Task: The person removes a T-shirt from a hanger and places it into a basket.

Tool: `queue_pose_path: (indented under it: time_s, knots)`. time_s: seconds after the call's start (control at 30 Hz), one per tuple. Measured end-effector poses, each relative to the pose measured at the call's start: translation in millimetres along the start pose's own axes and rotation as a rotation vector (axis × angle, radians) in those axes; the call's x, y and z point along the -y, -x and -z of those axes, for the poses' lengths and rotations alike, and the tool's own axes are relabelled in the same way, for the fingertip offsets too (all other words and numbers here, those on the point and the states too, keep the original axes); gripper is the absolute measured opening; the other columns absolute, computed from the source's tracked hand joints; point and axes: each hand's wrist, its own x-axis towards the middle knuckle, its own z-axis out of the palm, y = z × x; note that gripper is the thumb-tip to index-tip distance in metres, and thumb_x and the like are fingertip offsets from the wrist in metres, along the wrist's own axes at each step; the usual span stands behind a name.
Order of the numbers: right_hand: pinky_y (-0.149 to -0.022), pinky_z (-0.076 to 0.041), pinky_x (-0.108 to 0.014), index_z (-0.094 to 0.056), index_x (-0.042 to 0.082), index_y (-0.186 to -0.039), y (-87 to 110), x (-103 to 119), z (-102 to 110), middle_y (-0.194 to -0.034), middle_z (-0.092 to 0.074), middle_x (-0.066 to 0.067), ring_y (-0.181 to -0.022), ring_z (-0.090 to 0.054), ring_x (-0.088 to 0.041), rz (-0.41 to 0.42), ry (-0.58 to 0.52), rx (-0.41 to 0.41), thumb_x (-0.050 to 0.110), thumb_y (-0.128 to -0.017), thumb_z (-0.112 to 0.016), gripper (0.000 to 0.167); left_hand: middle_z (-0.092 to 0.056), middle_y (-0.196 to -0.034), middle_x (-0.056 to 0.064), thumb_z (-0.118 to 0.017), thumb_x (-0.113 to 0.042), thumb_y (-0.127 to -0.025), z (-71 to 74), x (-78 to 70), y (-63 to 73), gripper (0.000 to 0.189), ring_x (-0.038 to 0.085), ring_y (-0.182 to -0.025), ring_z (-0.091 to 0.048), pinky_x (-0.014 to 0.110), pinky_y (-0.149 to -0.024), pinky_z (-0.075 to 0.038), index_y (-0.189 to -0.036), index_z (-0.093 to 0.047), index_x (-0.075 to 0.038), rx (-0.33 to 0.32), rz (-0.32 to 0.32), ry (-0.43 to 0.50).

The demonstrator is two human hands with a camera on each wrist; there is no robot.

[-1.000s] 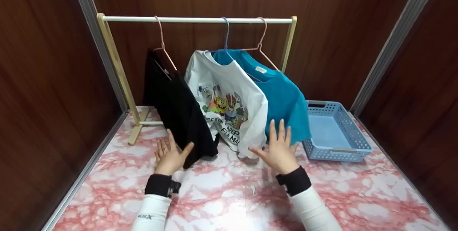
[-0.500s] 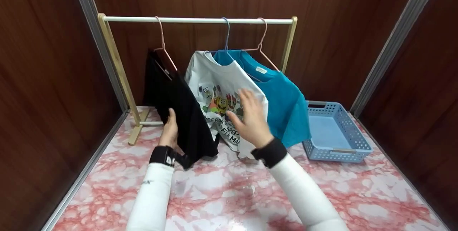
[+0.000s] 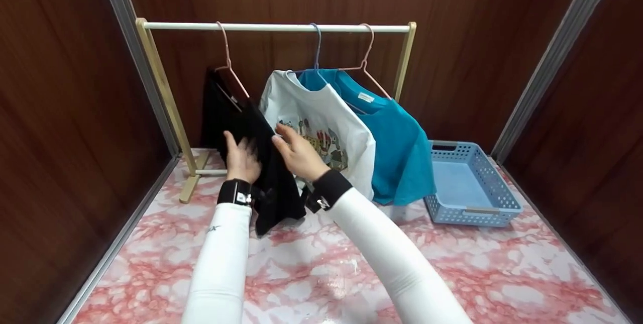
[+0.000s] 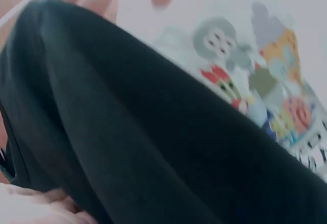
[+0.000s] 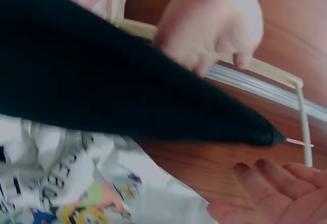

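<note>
A black top (image 3: 274, 183) hangs from a pink hanger (image 3: 228, 60) at the left of the rack. My left hand (image 3: 242, 160) is at its left face, fingers extended and blurred. On the other side, my right hand (image 3: 301, 153) reaches between the black top and a white printed T-shirt (image 3: 346, 128), fingertips at the black top's edge. In the right wrist view the black cloth (image 5: 102, 81) lies between the left hand (image 5: 212, 24) and the right hand (image 5: 286, 191); the right fingers are extended, apart from the cloth. Contact of the left fingers is unclear.
The clothes rack (image 3: 271, 27) has a white rail and wooden legs. A teal T-shirt (image 3: 402, 153) hangs right of the white one. A blue perforated basket (image 3: 477, 217) stands at the right on the pink marbled table (image 3: 321, 284). Wood-grain walls enclose the sides and back.
Both hands have moved up and inward to the black top, the right hand crossing leftward from the teal T-shirt past the white one. The clothes and hangers stay about where they were.
</note>
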Motion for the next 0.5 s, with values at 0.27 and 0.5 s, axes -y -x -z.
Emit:
queue_pose_path:
  time_s: [0.27,0.5]
  knots:
    - [-0.114,-0.046,-0.04,-0.058,0.004,-0.142,-14.1,-3,-5,-0.144,-0.063,-0.014,-0.134,-0.06,-0.029,-0.075,0.078,-0.1,0.021,-0.11,-0.05,0.038,-0.003,-0.175,-0.004,-0.005,-0.07,-0.103,-15.3,-1.5,-2.0,0.079,0.017,-0.163,0.002,0.039,-0.131,0.007,-0.166,0.004,-0.023,0.127,-0.041,-0.005]
    - [-0.102,-0.054,-0.042,-0.067,0.003,-0.129,-17.4,-11,3,-0.128,-0.071,-0.016,-0.117,-0.068,-0.03,-0.115,0.112,-0.163,0.018,-0.109,-0.051,0.03,-0.001,-0.175,-0.002,-0.003,-0.06,-0.107,-22.1,-3.1,-1.3,0.072,0.017,-0.163,0.001,0.038,-0.132,-0.001,-0.166,0.003,-0.018,0.175,-0.086,0.024]
